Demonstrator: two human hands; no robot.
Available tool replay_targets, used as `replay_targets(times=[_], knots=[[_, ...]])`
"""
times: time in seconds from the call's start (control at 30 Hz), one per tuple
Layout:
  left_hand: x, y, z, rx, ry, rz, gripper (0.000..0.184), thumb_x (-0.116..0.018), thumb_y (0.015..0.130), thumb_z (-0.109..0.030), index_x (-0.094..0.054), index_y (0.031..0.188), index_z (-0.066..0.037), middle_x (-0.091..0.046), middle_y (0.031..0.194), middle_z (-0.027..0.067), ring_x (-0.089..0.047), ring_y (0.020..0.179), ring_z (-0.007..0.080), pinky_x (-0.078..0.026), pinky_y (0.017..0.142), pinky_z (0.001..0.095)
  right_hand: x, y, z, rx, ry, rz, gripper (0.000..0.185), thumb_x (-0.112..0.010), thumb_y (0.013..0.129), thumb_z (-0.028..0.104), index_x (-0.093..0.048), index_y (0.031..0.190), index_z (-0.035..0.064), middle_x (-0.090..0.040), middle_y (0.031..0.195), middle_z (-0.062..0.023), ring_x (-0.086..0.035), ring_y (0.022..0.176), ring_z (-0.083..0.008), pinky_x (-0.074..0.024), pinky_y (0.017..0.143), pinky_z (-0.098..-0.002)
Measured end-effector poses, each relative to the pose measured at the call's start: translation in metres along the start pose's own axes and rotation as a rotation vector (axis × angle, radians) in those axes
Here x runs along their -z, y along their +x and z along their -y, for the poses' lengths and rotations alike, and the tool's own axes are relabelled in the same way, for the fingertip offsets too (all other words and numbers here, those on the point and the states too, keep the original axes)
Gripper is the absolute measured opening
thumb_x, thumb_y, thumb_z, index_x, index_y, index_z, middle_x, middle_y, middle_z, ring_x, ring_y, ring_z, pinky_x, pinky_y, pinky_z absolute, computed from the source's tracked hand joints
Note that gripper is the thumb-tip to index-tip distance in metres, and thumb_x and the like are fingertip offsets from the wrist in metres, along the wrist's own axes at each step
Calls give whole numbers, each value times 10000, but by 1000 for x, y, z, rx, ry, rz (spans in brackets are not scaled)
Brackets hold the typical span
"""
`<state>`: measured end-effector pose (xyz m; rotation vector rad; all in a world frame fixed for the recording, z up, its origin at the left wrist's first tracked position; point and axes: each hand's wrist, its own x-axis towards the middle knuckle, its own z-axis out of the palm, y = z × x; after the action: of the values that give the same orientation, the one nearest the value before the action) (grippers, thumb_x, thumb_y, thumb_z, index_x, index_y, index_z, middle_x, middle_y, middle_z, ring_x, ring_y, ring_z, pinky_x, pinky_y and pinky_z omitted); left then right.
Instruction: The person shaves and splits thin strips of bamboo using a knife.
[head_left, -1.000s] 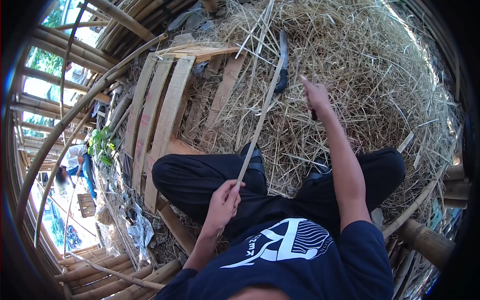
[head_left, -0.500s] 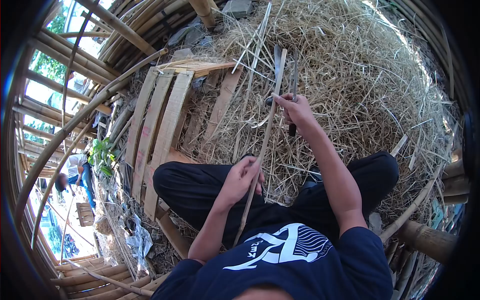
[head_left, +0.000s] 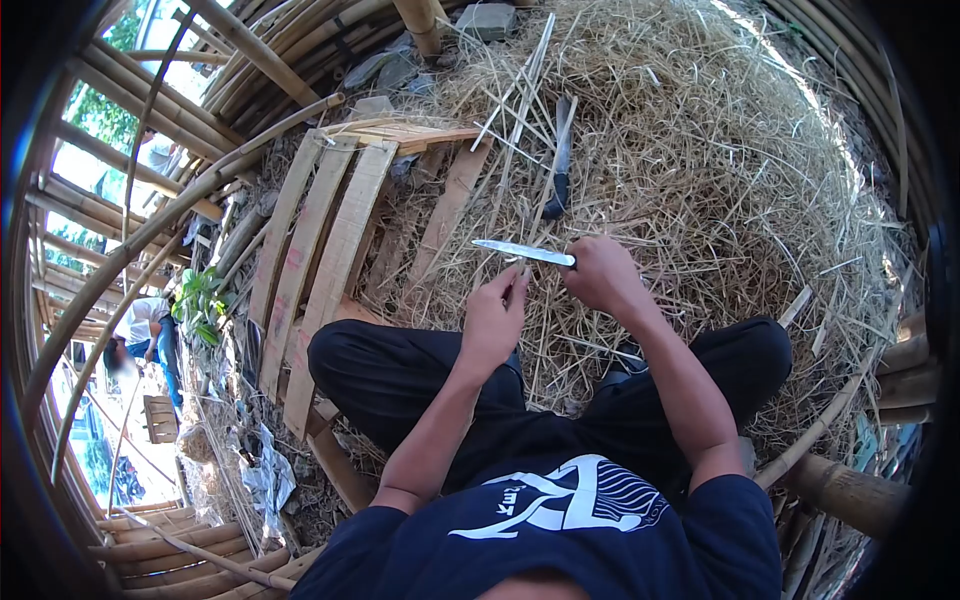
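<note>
Head view: the right hand [head_left: 600, 275] has turned its knife [head_left: 525, 251] sideways.

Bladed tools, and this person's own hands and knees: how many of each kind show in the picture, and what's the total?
Bladed tools: 2 (knife in the right hand; dark-handled blade on the straw)
Hands: 2 (the right hand and the left hand)
Knees: 2 (left knee and right knee)
Total: 6
</note>
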<state>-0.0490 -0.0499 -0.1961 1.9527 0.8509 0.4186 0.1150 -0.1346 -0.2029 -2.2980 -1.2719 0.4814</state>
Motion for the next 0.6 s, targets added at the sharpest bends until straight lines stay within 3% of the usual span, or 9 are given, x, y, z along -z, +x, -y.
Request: replay_targets(times=[0.07,0.1,0.13,0.2,0.4,0.53,0.57,0.6], knots=[[-2,-1,-11,-38,131,32,265,-559,948,-166,-601,1101,46,-598,698,207,-565,562,278,-407,542,377,-16,4,-3,-41,-14,33,212,-606,728,174,-681,741,-24,-647,733,-261,-658,726,-396,-544,728,-458],[-3,-4,-17,-83,154,12,224,-559,932,-109,-618,1092,36,-568,696,226,-516,552,308,-416,555,372,-25,6,-4,-35,17,23,219,-604,724,175,-668,721,-34,-648,740,-263,-658,728,-398,-544,725,-462],[-5,-5,-13,-81,155,18,224,-559,932,-109,-618,1092,36,-568,696,226,-516,552,308,-416,555,372,-31,5,-6,-28,47,16,229,-601,719,177,-656,700,-44,-648,747,-265,-658,730,-400,-545,722,-466],[-10,-4,-3,-185,247,-47,223,-543,926,-83,-613,1103,33,-582,720,256,-563,609,397,-433,574,418,-34,5,-10,-44,50,19,237,-615,701,182,-638,670,-52,-647,741,-267,-658,725,-400,-545,713,-464],[-11,-19,8,-139,377,49,224,-520,931,-75,-609,1109,28,-597,754,286,-597,736,450,-447,625,497,-46,14,-29,-125,31,76,238,-664,679,194,-645,667,-43,-652,750,-258,-662,730,-399,-546,697,-453],[-9,-35,15,-34,396,111,185,-514,933,-62,-594,1070,33,-603,759,280,-603,749,449,-455,633,491,-64,26,-53,-172,-71,132,215,-622,731,183,-670,767,-24,-667,800,-242,-667,771,-398,-548,714,-439],[-8,-45,16,-32,396,113,185,-514,933,-62,-594,1070,33,-603,759,280,-603,749,449,-455,633,491,-76,33,-70,-383,38,-9,220,-592,764,186,-677,838,-4,-678,843,-228,-675,797,-393,-550,716,-437],[-5,-57,16,-64,345,136,183,-514,931,-55,-592,1070,34,-609,775,279,-606,761,447,-463,636,479,-56,36,-83,-459,39,37,247,-597,780,214,-676,869,-2,-682,887,-226,-682,827,-384,-552,723,-442]])
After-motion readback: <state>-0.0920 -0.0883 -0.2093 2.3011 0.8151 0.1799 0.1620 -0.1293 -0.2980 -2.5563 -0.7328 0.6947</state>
